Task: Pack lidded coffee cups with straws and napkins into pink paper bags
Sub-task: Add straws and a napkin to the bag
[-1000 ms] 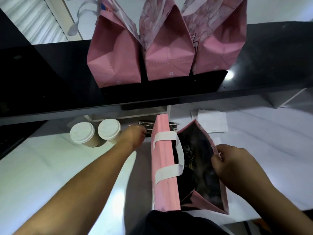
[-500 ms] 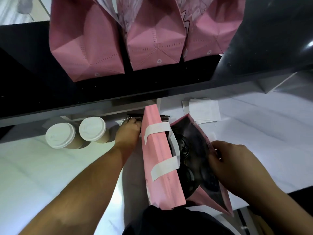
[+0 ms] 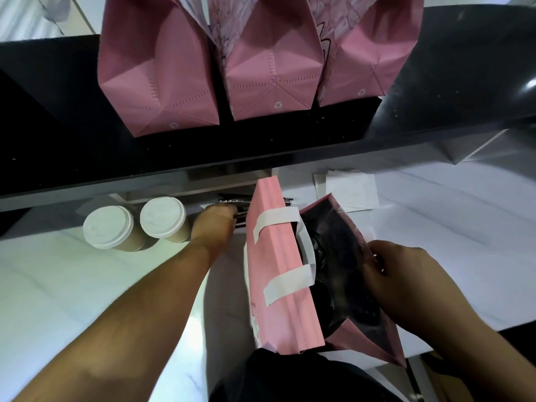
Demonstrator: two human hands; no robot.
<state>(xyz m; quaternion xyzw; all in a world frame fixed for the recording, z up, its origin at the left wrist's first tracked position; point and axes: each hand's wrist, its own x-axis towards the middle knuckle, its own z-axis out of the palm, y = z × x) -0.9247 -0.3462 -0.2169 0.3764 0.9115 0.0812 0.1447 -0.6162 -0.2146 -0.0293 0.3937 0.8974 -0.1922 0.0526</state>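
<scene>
An open pink paper bag (image 3: pixel 280 285) with white handles stands on the white table just in front of me. My right hand (image 3: pixel 406 285) grips the right edge of its mouth and holds it open. The inside is dark, and I cannot make out what is in it. My left hand (image 3: pixel 216 227) reaches past the bag's left side, its fingers curled down onto a pile of wrapped straws (image 3: pixel 232 202) under the shelf. Two lidded coffee cups (image 3: pixel 108 227) (image 3: pixel 163 217) stand left of that hand. White napkins (image 3: pixel 351 190) lie behind the bag on the right.
A black counter (image 3: pixel 58 134) overhangs the back of the white table (image 3: pixel 58 285). Three pink bags (image 3: pixel 156 82) (image 3: pixel 272 76) (image 3: pixel 365 53) stand in a row on it. My dark clothing shows at the bottom edge.
My left hand has settled a little further onto the straws. The right hand keeps its grip on the bag's edge. The view has shifted slightly.
</scene>
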